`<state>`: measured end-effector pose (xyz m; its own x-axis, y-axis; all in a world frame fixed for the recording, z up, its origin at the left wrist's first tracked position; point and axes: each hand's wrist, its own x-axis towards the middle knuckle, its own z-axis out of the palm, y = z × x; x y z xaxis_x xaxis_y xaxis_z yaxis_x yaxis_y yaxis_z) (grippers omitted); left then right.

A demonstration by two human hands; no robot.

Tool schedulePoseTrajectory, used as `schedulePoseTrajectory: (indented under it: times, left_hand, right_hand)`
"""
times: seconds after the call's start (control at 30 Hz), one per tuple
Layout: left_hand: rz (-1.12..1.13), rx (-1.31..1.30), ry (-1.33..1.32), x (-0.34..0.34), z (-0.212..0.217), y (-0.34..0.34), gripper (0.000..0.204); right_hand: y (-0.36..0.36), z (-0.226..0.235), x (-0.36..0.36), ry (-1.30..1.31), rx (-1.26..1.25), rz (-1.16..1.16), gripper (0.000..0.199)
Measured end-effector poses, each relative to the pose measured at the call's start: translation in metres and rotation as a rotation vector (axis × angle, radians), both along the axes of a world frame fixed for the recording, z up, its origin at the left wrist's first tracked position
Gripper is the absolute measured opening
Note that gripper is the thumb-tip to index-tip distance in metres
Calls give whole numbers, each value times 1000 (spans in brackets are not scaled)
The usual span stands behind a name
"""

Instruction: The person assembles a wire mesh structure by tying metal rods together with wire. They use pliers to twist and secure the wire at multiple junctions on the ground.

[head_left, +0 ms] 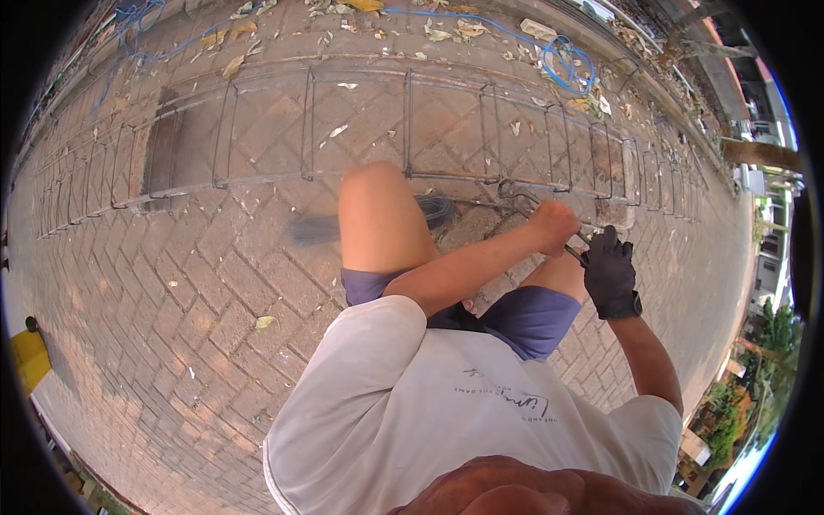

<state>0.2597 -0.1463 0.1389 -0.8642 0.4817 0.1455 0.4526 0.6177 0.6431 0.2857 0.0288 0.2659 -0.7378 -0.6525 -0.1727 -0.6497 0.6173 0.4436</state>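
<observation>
A long steel rebar cage [481,176], made of thin bars and rectangular stirrups, lies across the paving in front of me. My left hand [555,227], bare, is closed around a dark metal tool with a curved, pincer-like head [518,199]. That head is at the near bar of the cage; its exact contact cannot be made out. In a black glove, my right hand [609,270] is just right of the tool's lower end, fingers apart and stretched forward. Dark thin wire in a bundle [436,209] lies on the ground, partly hidden by my left knee.
Flat boards [160,150] lie under the cage at left and at right [608,167]. Blue hose or cord [566,67] loops near the far kerb among dry leaves. Herringbone brick paving [215,283] surrounds me. Something yellow [30,360] stands at the left edge.
</observation>
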Motion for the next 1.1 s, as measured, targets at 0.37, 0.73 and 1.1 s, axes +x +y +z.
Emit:
schedulePoseTrajectory:
  times: [0.37,0.73,1.1]
  left_hand:
    - [419,169,607,67,-19,4,57]
    - [-327,-264,228,65,-21,-25,24]
    - [-388,-371,90,56,-20,-10,28]
  right_hand:
    - [4,-16,35,-405,-214,-547,32]
    - [-20,-34,84,-1362,-872,-1086,30]
    - [5,-120,115,-381,-281,-608,55]
